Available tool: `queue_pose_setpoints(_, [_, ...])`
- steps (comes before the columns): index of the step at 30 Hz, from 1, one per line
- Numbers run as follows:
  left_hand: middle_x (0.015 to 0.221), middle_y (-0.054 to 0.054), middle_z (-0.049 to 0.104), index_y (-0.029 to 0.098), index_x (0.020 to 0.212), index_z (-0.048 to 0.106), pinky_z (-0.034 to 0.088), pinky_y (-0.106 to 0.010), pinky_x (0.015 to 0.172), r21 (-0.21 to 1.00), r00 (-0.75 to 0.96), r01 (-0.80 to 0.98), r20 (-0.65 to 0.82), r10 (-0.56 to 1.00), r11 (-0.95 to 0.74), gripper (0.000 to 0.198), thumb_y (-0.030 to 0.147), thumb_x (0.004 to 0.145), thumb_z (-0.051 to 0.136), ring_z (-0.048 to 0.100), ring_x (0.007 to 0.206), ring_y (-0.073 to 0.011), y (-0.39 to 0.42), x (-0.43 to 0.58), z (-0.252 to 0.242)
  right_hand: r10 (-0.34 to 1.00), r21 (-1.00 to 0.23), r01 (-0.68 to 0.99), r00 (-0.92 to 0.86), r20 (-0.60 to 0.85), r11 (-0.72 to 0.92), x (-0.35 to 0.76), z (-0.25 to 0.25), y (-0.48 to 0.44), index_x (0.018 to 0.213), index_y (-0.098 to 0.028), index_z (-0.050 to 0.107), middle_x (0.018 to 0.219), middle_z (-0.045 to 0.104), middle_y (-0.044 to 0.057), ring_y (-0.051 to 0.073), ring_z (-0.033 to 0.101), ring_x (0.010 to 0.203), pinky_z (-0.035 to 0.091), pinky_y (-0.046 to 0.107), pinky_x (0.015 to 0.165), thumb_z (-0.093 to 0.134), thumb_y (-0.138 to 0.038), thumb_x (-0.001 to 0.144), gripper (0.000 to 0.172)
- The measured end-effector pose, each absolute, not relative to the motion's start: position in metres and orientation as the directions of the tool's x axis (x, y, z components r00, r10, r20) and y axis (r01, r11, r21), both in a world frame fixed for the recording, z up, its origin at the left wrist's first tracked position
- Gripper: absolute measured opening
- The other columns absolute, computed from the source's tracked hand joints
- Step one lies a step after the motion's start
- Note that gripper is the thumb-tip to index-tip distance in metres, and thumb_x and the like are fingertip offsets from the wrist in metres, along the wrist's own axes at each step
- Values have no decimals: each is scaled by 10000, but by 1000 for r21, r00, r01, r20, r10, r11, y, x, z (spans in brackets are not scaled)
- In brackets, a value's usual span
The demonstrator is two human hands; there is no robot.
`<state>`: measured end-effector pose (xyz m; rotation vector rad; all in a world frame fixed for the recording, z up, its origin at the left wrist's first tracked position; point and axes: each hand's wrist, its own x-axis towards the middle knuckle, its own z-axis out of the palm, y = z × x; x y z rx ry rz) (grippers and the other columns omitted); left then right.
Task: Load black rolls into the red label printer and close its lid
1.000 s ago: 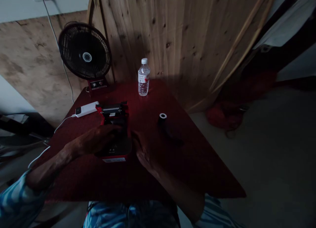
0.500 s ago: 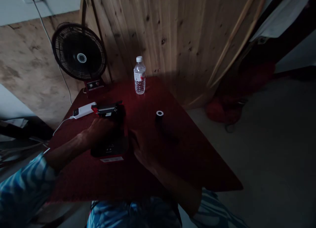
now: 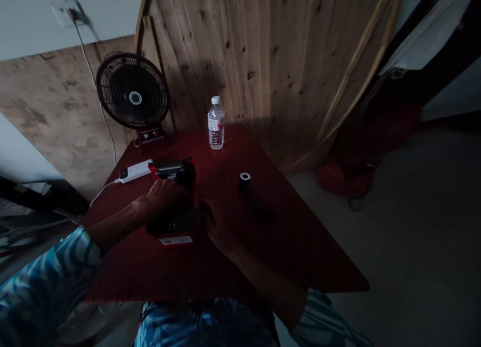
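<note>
A black and red device (image 3: 176,226), which looks like a small receipt printer with its lid raised at the far end, sits on the red tabletop. My left hand (image 3: 165,192) reaches over it from the left, its fingers down inside the open part and hidden from view. Against the device's right side lies my right hand (image 3: 220,224), in deep shadow, so its grip does not show clearly. A small roll (image 3: 245,180) with a white ring-shaped top and a dark side stands upright to the right of both hands.
Behind the device are a white power bank (image 3: 136,171) with a cable, a black fan (image 3: 133,94) and a plastic bottle (image 3: 216,126). The red table (image 3: 300,256) narrows towards the wooden wall panel (image 3: 263,61). A red bag-like object (image 3: 343,176) lies on the floor at right.
The camera view has tilted slightly, so the table things appear a little lower and farther right. Both hands stay at the device; nothing on the table has visibly moved.
</note>
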<state>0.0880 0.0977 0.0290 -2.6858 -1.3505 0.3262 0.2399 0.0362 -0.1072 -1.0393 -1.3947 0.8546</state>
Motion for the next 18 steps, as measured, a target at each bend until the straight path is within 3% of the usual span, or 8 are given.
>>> queue_pose_setpoints(11, [912, -165, 721, 131, 913, 718, 511, -334, 646, -158, 550, 805, -163, 819, -572, 198, 144, 838, 535, 698, 801, -287, 96, 85, 31, 936, -926, 205, 90, 340, 317, 239, -113, 34, 1194, -264, 631, 1160, 684, 60, 218, 631, 1111, 481, 416, 1020, 499, -331, 913, 317])
queue_pose_setpoints(18, [1030, -146, 725, 169, 1065, 687, 521, -327, 679, -126, 540, 817, -174, 824, -562, 278, 135, 863, 499, 703, 903, -288, 101, 82, 32, 943, -930, 209, 77, 323, 301, 240, -115, 35, 1217, -308, 633, 1180, 687, 33, 222, 630, 1136, 493, 416, 1015, 485, -343, 926, 328])
